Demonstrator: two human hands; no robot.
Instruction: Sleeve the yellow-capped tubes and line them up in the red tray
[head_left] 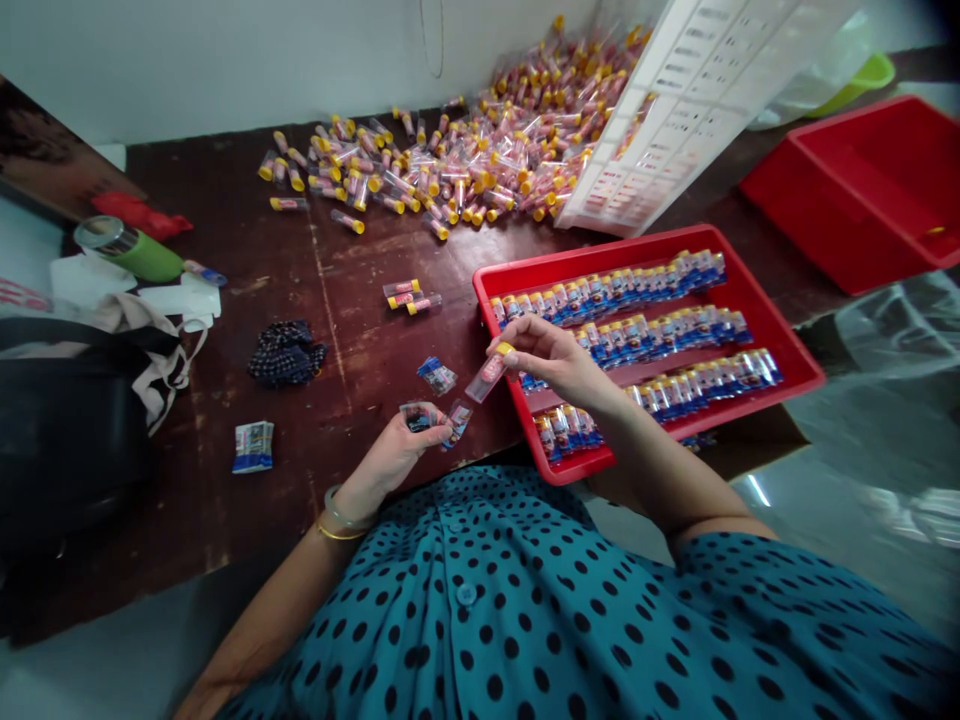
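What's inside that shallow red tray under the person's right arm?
In the red tray are rows of small yellow-and-blue packets. The right hand and forearm cover parts of the rows; what lies there, or beneath the packets, can't be seen.

The nearest tube (487, 376) looks like clear, glossy plastic; the tray (772, 312) at right, smooth, shiny plastic; the tabletop (247, 280), scuffed, wood-like; the bundle (285, 353) at left, matt cloth; the near-left packets (253, 447), slick film.

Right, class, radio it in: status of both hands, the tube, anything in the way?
Left hand holding small printed packets. Right hand gripping yellow-capped tube by its cap end. Loose packets on table beyond left hand; red tray beside right hand.
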